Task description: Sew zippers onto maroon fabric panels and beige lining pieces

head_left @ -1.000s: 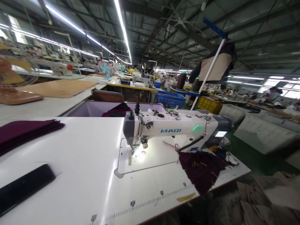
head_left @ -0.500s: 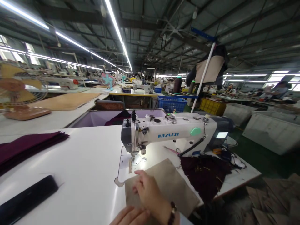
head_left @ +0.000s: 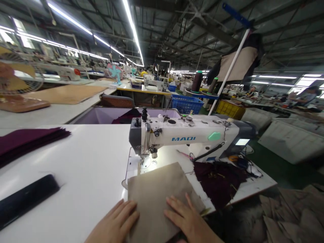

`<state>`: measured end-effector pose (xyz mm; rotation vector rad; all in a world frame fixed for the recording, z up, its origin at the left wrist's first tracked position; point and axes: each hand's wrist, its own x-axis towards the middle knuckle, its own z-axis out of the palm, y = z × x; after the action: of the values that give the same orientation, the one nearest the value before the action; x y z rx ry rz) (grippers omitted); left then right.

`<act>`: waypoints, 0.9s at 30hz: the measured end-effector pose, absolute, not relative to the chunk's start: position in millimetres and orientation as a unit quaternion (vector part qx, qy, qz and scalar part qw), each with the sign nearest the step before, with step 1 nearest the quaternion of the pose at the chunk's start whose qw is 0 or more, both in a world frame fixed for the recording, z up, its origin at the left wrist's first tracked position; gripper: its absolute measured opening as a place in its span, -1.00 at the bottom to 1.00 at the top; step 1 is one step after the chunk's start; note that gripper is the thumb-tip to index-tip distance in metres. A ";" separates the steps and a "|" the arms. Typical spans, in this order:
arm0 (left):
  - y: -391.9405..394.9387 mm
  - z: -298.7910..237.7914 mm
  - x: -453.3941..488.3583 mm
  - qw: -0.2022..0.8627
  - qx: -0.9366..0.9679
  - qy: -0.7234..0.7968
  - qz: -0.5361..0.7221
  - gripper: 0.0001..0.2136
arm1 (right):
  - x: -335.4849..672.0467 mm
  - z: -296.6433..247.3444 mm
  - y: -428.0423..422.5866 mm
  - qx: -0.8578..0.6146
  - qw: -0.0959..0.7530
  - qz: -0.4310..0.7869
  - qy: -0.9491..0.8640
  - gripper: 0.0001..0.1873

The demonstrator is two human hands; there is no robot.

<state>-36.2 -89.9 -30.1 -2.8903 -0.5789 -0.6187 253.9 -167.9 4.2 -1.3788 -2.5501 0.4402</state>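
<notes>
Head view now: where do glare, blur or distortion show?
Head view: glare on the needle plate, streaks on the white tabletop; head view: background workstations soft, right end of the black object smeared; head view: left hand, right hand, tan cloth clear.

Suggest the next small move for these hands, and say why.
Probably ease the beige fabric panel forward toward the round needle plate of the sewing machine: the left hand touches the panel's left edge, the right hand lies on it, and its far edge stops just short of the plate.
</notes>
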 end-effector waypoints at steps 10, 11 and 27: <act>-101.6 2.2 -29.1 0.042 -0.947 -0.247 -0.199 -0.69 | 234.5 34.6 -173.2 -0.562 0.084 0.220 -0.793 -0.52; -99.7 5.8 -29.3 0.037 -0.949 -0.243 -0.199 -0.72 | 236.0 32.5 -173.6 -0.561 0.101 0.216 -0.792 -0.57; -99.8 27.3 -15.8 -0.140 -0.959 -0.189 -0.161 -0.74 | 293.7 30.7 -136.6 -0.474 0.427 0.372 -0.674 -0.72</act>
<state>-15.8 -99.8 27.3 -3.3137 -0.6532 -0.5563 293.7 -136.6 30.7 -1.1830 -1.6845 0.9305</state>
